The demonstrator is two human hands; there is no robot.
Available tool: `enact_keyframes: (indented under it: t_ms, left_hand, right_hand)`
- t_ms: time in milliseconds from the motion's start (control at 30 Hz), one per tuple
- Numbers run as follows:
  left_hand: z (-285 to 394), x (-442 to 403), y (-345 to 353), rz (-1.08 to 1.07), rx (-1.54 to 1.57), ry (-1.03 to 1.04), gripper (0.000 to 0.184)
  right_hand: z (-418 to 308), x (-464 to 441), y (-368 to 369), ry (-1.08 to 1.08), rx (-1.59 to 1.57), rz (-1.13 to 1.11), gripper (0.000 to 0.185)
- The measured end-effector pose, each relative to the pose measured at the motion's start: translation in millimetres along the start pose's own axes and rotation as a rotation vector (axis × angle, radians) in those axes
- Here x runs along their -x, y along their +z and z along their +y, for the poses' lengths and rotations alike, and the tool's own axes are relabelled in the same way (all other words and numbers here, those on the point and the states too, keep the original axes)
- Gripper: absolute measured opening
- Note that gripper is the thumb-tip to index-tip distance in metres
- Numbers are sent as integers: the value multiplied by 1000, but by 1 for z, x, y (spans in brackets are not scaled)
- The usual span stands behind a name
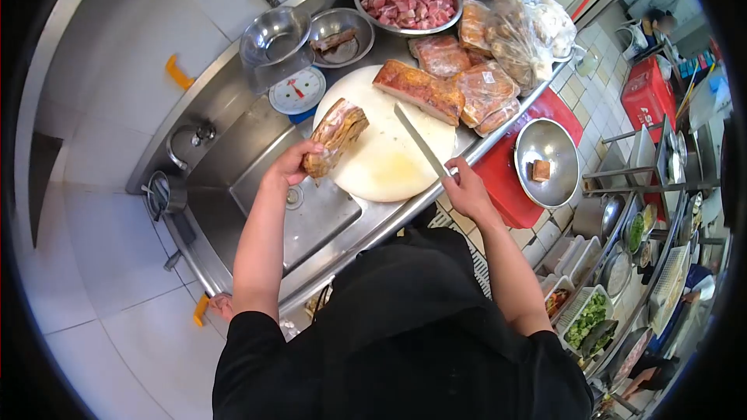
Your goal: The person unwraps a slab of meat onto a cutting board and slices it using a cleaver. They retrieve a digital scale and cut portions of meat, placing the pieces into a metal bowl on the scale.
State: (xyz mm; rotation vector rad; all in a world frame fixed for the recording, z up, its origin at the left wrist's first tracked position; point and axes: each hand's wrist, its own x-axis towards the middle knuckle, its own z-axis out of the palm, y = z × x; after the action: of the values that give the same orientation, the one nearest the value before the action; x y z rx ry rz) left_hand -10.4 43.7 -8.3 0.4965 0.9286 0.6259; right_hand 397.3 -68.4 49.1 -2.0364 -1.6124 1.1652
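My left hand (294, 162) is closed on the lower end of a browned meat slab (336, 137), held tilted over the left part of the round white cutting board (381, 167). In my right hand (464, 187), near the board's right edge, is the handle of a long knife (420, 141). Its blade points up and left over the board. A larger browned meat piece (420, 92) lies across the board's upper right edge, beyond the knife tip. Neither hand touches it.
A sink (296, 214) lies left of the board, with a dial scale (297, 92) behind. Metal bowls, one with cubed meat (408, 0), stand at the back. Bagged meat (486, 93) lies right. A steel bowl (564, 152) with a meat chunk sits on red. People are at far right.
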Motion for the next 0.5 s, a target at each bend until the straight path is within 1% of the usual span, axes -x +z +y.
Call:
enact_keyframes:
  t_ms: [67, 100, 133, 200, 233, 267, 333, 367, 400, 467, 500]
  left_hand:
    - [3, -3, 19, 13, -363, 93, 74]
    - [2, -2, 36, 165, -668, 176, 78]
    - [-7, -4, 49, 161, -661, 177, 78]
    - [-31, -3, 78, 494, -1321, 678, 83]
    - [-33, 4, 100, 483, -1397, 564, 89]
    - [-49, 1, 105, 483, -1389, 561, 89]
    - [-80, -4, 108, 499, -1415, 570, 98]
    - [-87, 1, 105, 473, -1373, 616, 106]
    - [-87, 6, 105, 472, -1372, 612, 106]
    - [-89, 17, 103, 539, -1201, 760, 105]
    - [-85, 20, 97, 484, -1194, 787, 100]
  right_hand:
    - [4, 18, -1, -93, -143, 88, 32]
    - [17, 20, 8, -187, -123, 172, 33]
    - [15, 27, 7, -185, -115, 173, 33]
    - [1, 39, 2, -84, -208, 71, 31]
    - [-19, 49, -4, -73, -231, 32, 27]
    - [-20, 49, 2, -69, -225, 29, 27]
    - [-28, 49, 12, -271, 109, 110, 22]
    - [-39, 52, 12, -265, 139, 82, 20]
    - [-45, 49, 15, -263, 140, 80, 20]
    - [-53, 46, 22, -293, 158, 19, 21]
    - [-56, 45, 25, -337, 209, 16, 20]
